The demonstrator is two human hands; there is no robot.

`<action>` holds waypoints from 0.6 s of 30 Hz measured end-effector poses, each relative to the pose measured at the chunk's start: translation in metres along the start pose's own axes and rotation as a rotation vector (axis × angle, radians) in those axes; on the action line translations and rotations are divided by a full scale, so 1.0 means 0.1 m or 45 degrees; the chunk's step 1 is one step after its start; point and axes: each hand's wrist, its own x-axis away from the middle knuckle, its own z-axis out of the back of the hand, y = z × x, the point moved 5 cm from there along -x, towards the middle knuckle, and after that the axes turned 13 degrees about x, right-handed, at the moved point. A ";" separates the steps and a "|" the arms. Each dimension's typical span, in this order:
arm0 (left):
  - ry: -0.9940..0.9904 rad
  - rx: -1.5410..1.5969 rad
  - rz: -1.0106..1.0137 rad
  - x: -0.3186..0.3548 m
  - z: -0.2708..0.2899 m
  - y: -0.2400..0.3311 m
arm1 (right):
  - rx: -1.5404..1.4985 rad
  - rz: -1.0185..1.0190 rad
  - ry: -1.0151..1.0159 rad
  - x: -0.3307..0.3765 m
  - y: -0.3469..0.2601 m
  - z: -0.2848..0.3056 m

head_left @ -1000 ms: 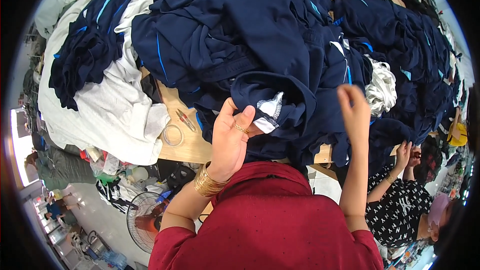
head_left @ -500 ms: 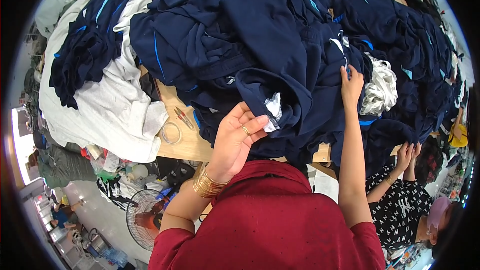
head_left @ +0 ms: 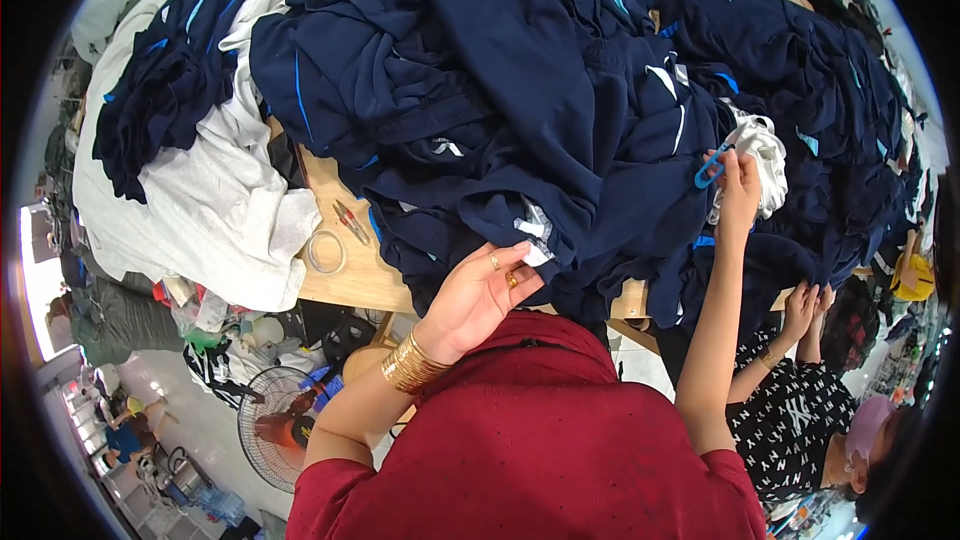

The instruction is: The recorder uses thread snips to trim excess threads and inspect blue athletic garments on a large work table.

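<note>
My left hand (head_left: 478, 295), ringed and banded with gold bracelets at the wrist, pinches the edge of a navy garment (head_left: 500, 155) where white fabric (head_left: 537, 232) shows at an opening. Off to the right, my right hand (head_left: 738, 188) has its fingers closed on a blue pin-shaped tool (head_left: 711, 168), like a large safety pin. That hand is over the edge of a bundle of white cord (head_left: 765, 155). A thin white strip (head_left: 680, 127) lies on the navy cloth between my hands. The fingertips of my right hand partly cover the tool.
Thread snips (head_left: 351, 223) and a clear ring (head_left: 326, 252) lie on the wooden table (head_left: 375, 275). White cloth (head_left: 215, 200) and a smaller navy piece (head_left: 165, 90) are at left. A fan (head_left: 275, 430) stands below. A co-worker's hands (head_left: 805, 310) touch navy garments at right.
My right hand has moved right and down from the white strip to the white bundle, and the blue pin-shaped tool now shows in it. My left hand keeps its pinch, slightly lower.
</note>
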 end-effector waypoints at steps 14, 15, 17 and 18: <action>-0.087 -0.650 -0.351 0.07 -0.34 0.00 | -0.357 -0.117 -1.038 1.45 -1.38 -0.70; -0.110 -0.690 -0.420 0.08 -0.36 0.02 | -0.361 -0.155 -1.074 1.48 -1.39 -0.70; -0.165 -0.716 -0.472 0.10 -0.38 0.04 | -0.375 -0.260 -1.153 1.52 -1.49 -0.68; -0.220 -0.745 -0.526 0.12 -0.40 0.06 | -0.374 -0.262 -1.154 1.53 -1.50 -0.67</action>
